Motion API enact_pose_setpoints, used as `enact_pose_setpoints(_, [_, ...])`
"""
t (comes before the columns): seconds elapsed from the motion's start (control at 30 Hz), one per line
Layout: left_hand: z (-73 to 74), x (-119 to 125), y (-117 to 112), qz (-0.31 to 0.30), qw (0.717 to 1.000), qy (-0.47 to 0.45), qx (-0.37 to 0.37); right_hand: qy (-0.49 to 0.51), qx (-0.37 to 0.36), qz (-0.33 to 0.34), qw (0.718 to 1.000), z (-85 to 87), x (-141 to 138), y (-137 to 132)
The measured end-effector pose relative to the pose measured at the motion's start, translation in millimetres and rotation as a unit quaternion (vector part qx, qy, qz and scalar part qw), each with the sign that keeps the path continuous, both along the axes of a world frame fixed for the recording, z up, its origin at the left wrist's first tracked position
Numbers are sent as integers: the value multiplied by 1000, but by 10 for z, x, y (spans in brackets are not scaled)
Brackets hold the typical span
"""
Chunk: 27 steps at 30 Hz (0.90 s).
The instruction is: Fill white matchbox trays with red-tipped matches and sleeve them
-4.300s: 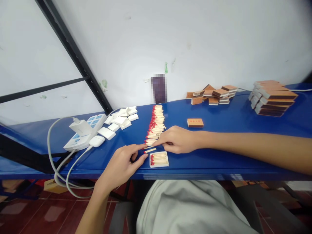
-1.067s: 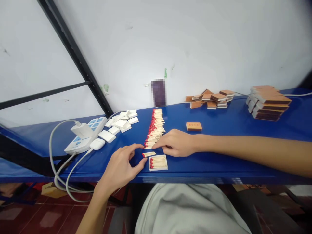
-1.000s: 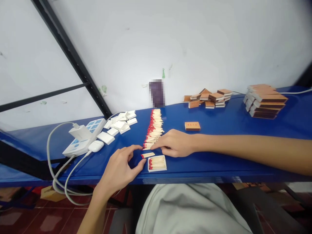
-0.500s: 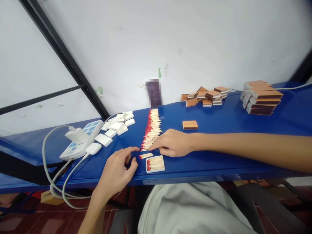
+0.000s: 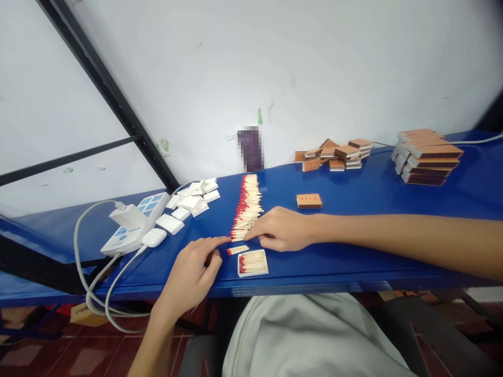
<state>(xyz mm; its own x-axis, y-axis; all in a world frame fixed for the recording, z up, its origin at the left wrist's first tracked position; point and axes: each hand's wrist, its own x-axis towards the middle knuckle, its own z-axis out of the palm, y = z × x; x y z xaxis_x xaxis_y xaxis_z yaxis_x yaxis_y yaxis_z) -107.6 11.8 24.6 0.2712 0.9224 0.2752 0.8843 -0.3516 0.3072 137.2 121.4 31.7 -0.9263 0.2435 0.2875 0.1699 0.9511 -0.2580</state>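
Observation:
A long row of red-tipped matches [image 5: 250, 201] lies on the blue table, heads mostly to the left. My left hand [image 5: 195, 267] has its index finger stretched to the red heads at the row's near end, thumb apart below. From the other side, my right hand [image 5: 281, 230] points its index fingertip at the plain ends of the same matches. Neither hand grips anything. Just nearer lies a small separate group of matches [image 5: 238, 250]. Below it sits a white matchbox tray [image 5: 252, 263] with matches in it, heads left.
Several white trays [image 5: 192, 201] lie in a heap at left, beside a power strip [image 5: 135, 225] with cables and a white earbud case [image 5: 154, 237]. One orange matchbox [image 5: 309, 201] lies beyond my right forearm. Matchboxes are heaped [image 5: 336, 154] and stacked [image 5: 428, 157] at the back right.
My left index finger has moved slightly right, up to the match heads. My right hand stays at the stick ends. The whole view has shifted a little.

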Motion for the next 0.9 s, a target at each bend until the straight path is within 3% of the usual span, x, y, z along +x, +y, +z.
enact_pose_setpoints(0.9, [-3, -17, -3, -6, 1000, -2, 4, -7, 1, -6, 1000, 10, 1, -6])
